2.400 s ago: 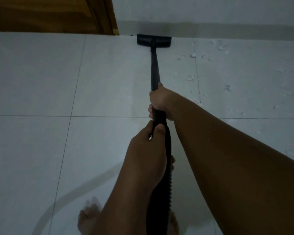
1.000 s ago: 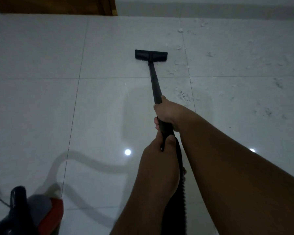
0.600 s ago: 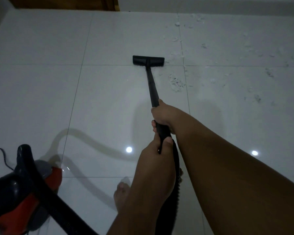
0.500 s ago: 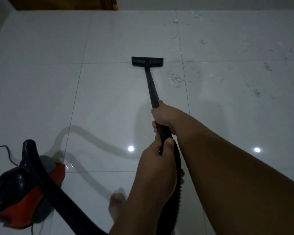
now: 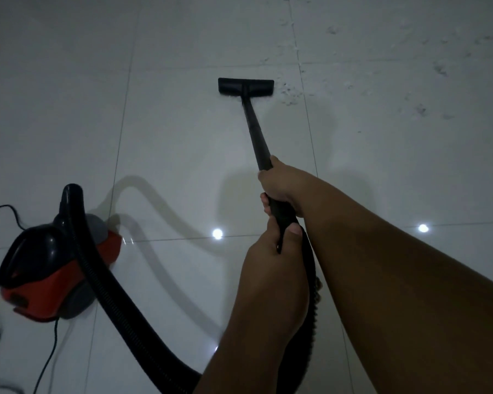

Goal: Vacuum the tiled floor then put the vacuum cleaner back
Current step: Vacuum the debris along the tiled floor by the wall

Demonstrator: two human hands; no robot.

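Observation:
The black floor nozzle [image 5: 245, 86] lies flat on the white tiled floor [image 5: 69, 95], joined to a black wand [image 5: 255, 135]. My right hand [image 5: 282, 182] grips the wand higher up, and my left hand [image 5: 273, 263] grips it just below, thumb along the top. A ribbed black hose [image 5: 103, 291] loops from the wand's end to the red and black vacuum cleaner body [image 5: 49, 271] at the lower left. White scraps of debris [image 5: 289, 93] lie just right of the nozzle and spread toward the upper right.
A thin black power cord [image 5: 0, 211] trails off the left edge beside the vacuum body and curls along the floor below it. Two ceiling-light reflections [image 5: 217, 234] shine on the tiles.
The nozzle has been drawn back from the wall toward me. The view has tilted down, the door and wall have left the frame, and the vacuum body has come fully into view at lower left.

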